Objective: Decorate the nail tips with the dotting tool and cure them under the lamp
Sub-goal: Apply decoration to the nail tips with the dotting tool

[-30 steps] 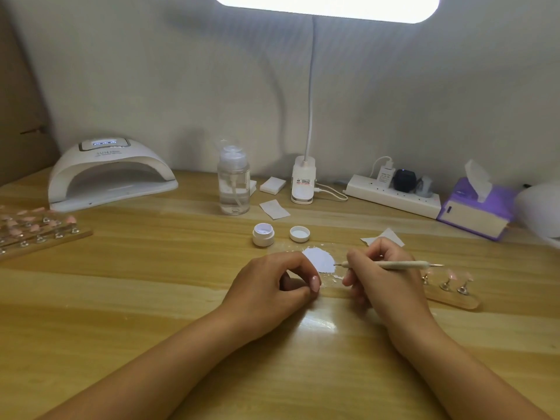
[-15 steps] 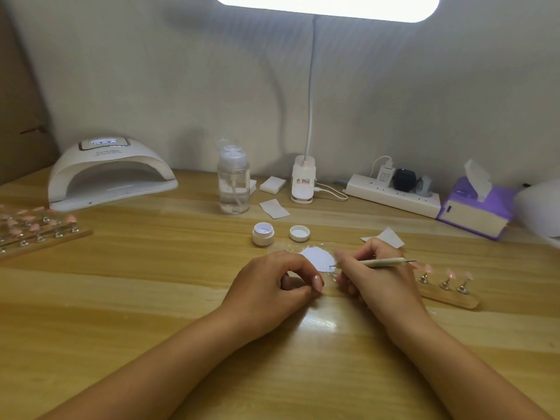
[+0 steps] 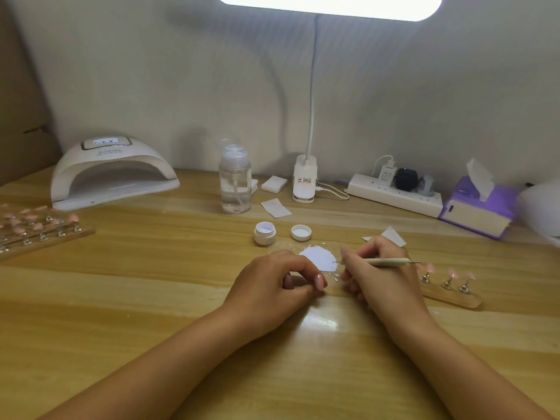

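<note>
My right hand (image 3: 378, 277) pinches the slim dotting tool (image 3: 386, 262), which lies almost level with its tip at the right edge of a white paint patch (image 3: 318, 257) on a clear palette. My left hand (image 3: 272, 286) rests on the table beside the patch with its fingers curled; what it holds, if anything, is hidden. A wooden holder (image 3: 451, 297) with pink nail tips stands just right of my right hand. The white curing lamp (image 3: 112, 174) sits at the back left. An open white gel jar (image 3: 265, 233) and its lid (image 3: 301, 232) stand behind the patch.
A wooden rack of several pink nail tips (image 3: 39, 230) lies at the left edge. A pump bottle (image 3: 235, 183), cotton pads (image 3: 274, 184), the desk lamp base (image 3: 304, 183), a power strip (image 3: 394, 194) and a purple tissue box (image 3: 478, 207) line the back.
My right hand has slid left with the dotting tool, bringing its tip from right of the white patch to the patch's edge. The left hand has stayed put.
</note>
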Motion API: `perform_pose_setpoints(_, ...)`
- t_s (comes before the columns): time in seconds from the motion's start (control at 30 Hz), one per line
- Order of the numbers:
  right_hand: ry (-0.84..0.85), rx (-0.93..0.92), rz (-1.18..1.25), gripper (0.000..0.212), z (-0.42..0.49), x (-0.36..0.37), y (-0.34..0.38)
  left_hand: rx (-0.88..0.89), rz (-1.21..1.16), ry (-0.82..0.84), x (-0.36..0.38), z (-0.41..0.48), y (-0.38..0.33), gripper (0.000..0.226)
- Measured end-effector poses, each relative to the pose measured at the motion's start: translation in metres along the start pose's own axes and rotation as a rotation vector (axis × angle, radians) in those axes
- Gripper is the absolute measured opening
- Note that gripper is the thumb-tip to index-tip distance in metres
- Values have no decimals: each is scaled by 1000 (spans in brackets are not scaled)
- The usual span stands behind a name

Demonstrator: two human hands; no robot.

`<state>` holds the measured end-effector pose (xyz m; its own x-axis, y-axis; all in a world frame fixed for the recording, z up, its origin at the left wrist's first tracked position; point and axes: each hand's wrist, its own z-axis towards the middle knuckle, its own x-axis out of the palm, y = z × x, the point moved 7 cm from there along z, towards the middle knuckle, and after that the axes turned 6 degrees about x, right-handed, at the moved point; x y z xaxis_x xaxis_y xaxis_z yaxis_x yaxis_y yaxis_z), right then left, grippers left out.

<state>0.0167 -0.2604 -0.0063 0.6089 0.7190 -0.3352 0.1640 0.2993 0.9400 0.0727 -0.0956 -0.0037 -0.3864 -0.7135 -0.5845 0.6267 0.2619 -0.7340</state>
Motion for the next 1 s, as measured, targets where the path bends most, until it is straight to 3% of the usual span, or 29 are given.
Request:
perform_pose_setpoints(0.27, 82, 64, 387, 20, -14, -2, 9, 5, 3, 9, -1, 0, 0, 9)
perform_pose_setpoints(0.53, 194, 25, 257, 23, -23, 10, 15, 10, 24, -2, -1, 0, 2, 6)
perform_pose_setpoints(1.0, 215, 10, 237, 32, -21, 13, 15, 22, 40, 3, -1, 1, 1, 6)
